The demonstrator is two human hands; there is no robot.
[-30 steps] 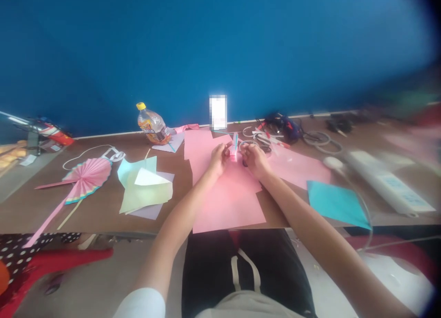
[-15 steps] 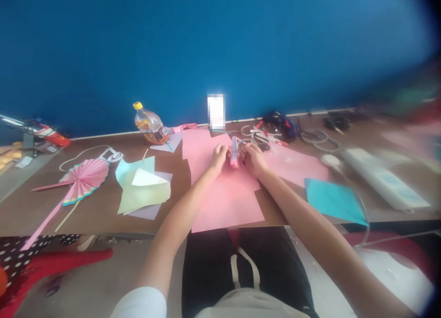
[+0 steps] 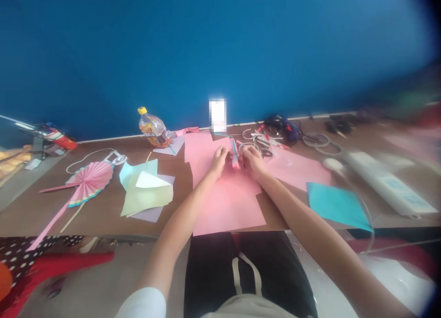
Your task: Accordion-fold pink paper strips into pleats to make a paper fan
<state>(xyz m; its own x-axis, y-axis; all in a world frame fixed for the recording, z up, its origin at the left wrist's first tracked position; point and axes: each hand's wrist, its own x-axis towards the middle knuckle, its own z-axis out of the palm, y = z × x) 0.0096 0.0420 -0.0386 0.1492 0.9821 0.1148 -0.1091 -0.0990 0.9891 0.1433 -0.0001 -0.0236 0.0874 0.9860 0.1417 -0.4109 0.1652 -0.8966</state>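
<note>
My left hand (image 3: 219, 160) and my right hand (image 3: 252, 161) meet over a large pink paper sheet (image 3: 225, 199) on the brown table (image 3: 103, 208). Between their pinched fingers stands a small folded pink strip with a blue edge (image 3: 234, 155), held from both sides. The fingers of both hands are curled closed around it.
A finished pink paper fan (image 3: 87, 180) lies at the left, pale green and white sheets (image 3: 144, 192) beside it. A plastic bottle (image 3: 153, 127) stands by the blue wall. A teal sheet (image 3: 336, 203) and a white power strip (image 3: 389, 185) lie at the right, tangled cables and tools (image 3: 279, 132) behind.
Both hands have closed in on the folded strip and pressed it together; it now stands narrower between the fingers. The view has shifted slightly.
</note>
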